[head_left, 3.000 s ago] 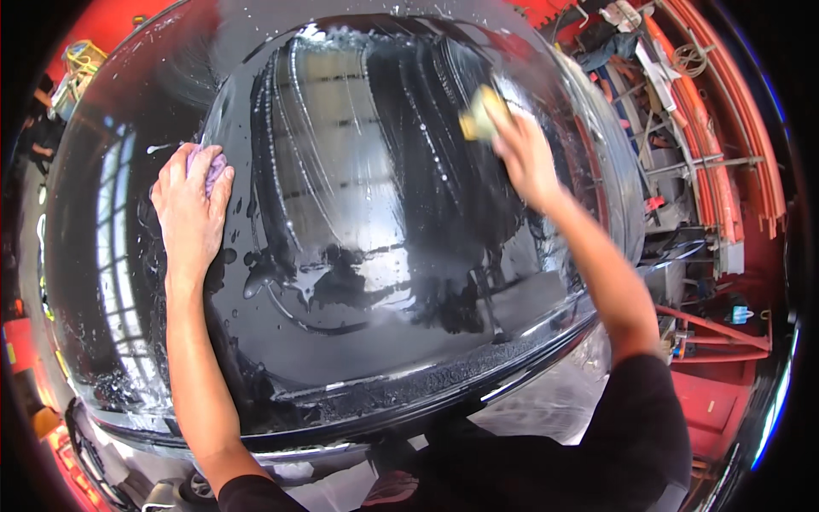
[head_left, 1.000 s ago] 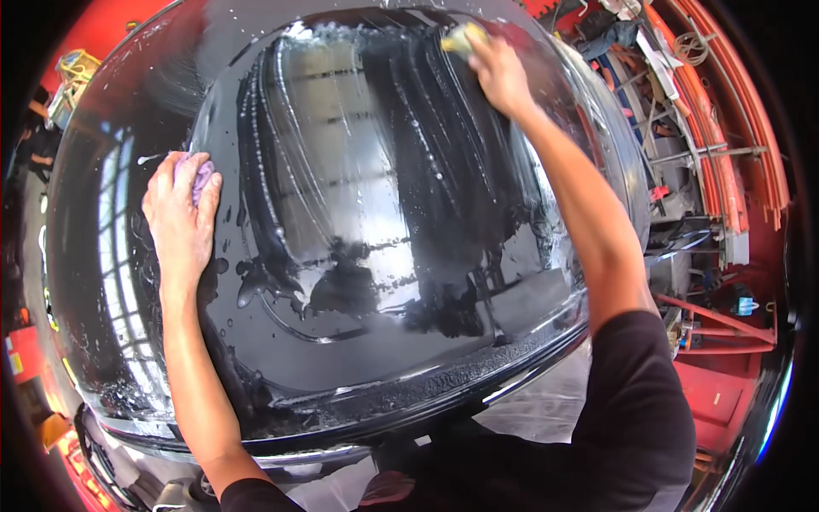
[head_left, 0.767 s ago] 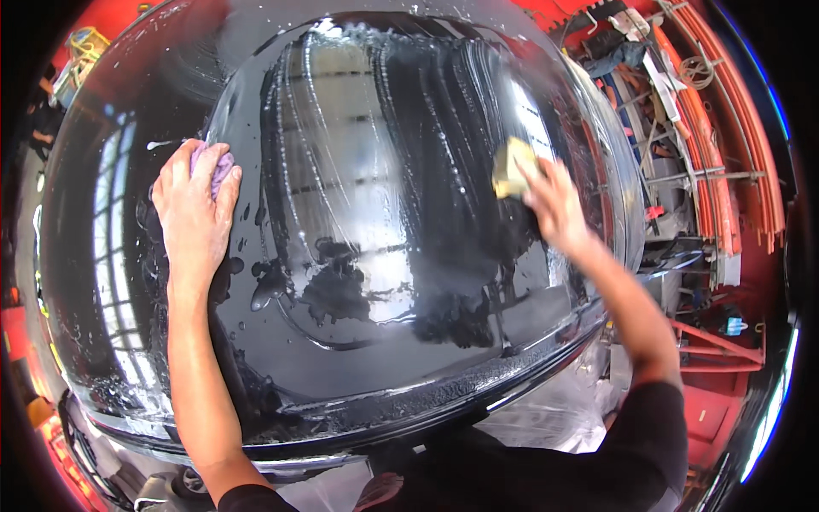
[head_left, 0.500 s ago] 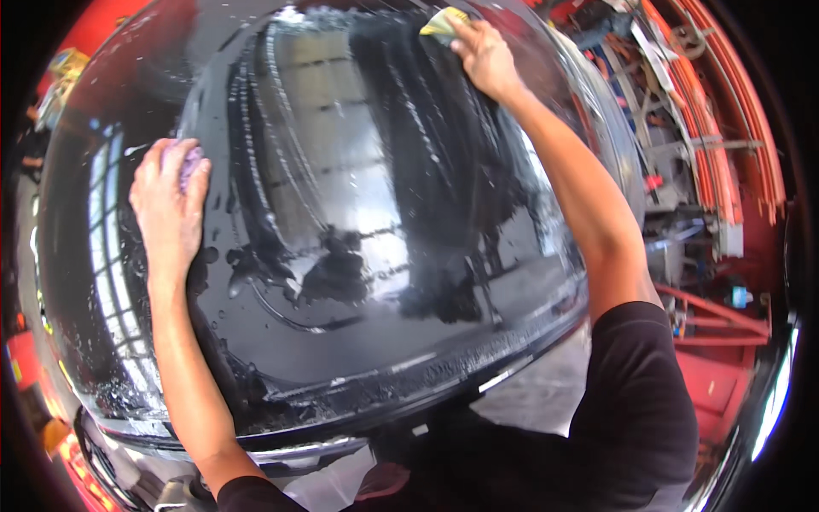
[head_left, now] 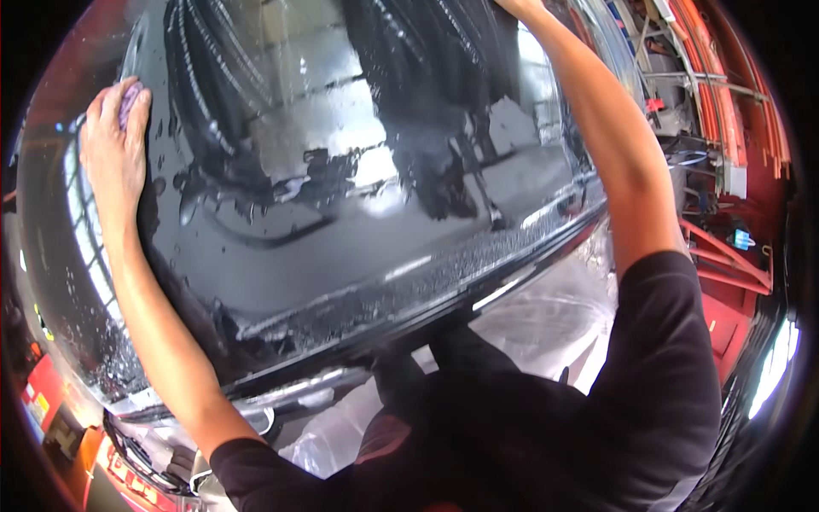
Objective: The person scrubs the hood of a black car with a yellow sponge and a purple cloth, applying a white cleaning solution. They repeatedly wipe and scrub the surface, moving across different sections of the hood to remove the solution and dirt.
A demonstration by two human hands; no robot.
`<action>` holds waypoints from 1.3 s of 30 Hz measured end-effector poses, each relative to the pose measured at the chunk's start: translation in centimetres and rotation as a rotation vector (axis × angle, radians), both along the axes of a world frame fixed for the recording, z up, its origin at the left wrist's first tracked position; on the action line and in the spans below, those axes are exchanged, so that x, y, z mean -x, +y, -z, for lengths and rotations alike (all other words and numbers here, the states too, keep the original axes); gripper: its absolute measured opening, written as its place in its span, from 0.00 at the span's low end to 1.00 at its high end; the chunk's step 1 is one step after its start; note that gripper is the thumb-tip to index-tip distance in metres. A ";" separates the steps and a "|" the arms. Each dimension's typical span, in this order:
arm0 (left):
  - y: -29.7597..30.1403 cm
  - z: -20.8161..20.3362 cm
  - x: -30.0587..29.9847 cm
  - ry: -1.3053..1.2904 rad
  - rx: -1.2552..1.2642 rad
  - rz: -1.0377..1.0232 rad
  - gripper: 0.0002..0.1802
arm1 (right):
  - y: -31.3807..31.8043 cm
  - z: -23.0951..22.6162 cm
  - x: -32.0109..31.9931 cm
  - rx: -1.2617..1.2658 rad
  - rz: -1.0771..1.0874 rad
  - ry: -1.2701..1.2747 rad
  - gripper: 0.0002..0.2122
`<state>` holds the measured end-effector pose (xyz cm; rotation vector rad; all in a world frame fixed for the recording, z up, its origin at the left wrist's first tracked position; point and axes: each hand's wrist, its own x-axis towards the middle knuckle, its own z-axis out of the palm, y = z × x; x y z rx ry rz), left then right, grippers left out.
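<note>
A wet, glossy black car panel (head_left: 281, 282), apparently a hood, fills the middle, with pale streaks and patchy water on it. On its left side lies my left hand (head_left: 113, 158), closed round a purple pad or wadded cloth (head_left: 130, 104) whose kind I cannot make out. The pad is against the wet surface. My right arm reaches across the panel's right side to the top edge. Only the wrist end of my right hand (head_left: 517, 7) shows there; its fingers and anything in them are cut off.
Clear plastic sheeting (head_left: 546, 307) lies below the panel's near edge. At the right stand a red metal frame (head_left: 725, 256) and a rack with orange lengths (head_left: 708, 85). Red and orange objects (head_left: 128, 478) are at the lower left.
The view has shifted, so the panel sits higher in the picture. My left hand appears farther up and left, with the purple pad. My right hand and its yellow flat scraper have left the top edge.
</note>
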<state>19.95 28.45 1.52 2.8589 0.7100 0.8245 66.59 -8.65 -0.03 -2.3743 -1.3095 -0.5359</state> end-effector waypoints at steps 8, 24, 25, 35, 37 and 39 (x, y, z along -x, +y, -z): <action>0.1 -0.6 0.1 0.024 -0.061 -0.035 0.24 | -16.9 -1.7 18.1 0.127 -0.141 0.078 0.21; -2.7 -2.4 0.0 -0.113 -0.065 0.018 0.14 | -15.8 -2.2 19.9 0.141 -0.158 0.054 0.25; -3.0 -2.5 0.1 -0.111 -0.038 0.020 0.14 | -11.4 -2.9 16.7 0.094 -0.197 0.055 0.24; -0.9 0.1 0.8 0.002 -0.051 -0.083 0.21 | -6.1 1.1 14.0 0.123 -0.065 -0.066 0.21; -1.1 -0.1 0.3 -0.023 -0.032 -0.095 0.21 | -12.2 -1.9 22.6 0.155 -0.083 0.149 0.20; -1.7 -0.1 -0.7 -0.046 -0.038 -0.077 0.21 | -13.8 -2.2 22.5 0.124 -0.142 0.237 0.22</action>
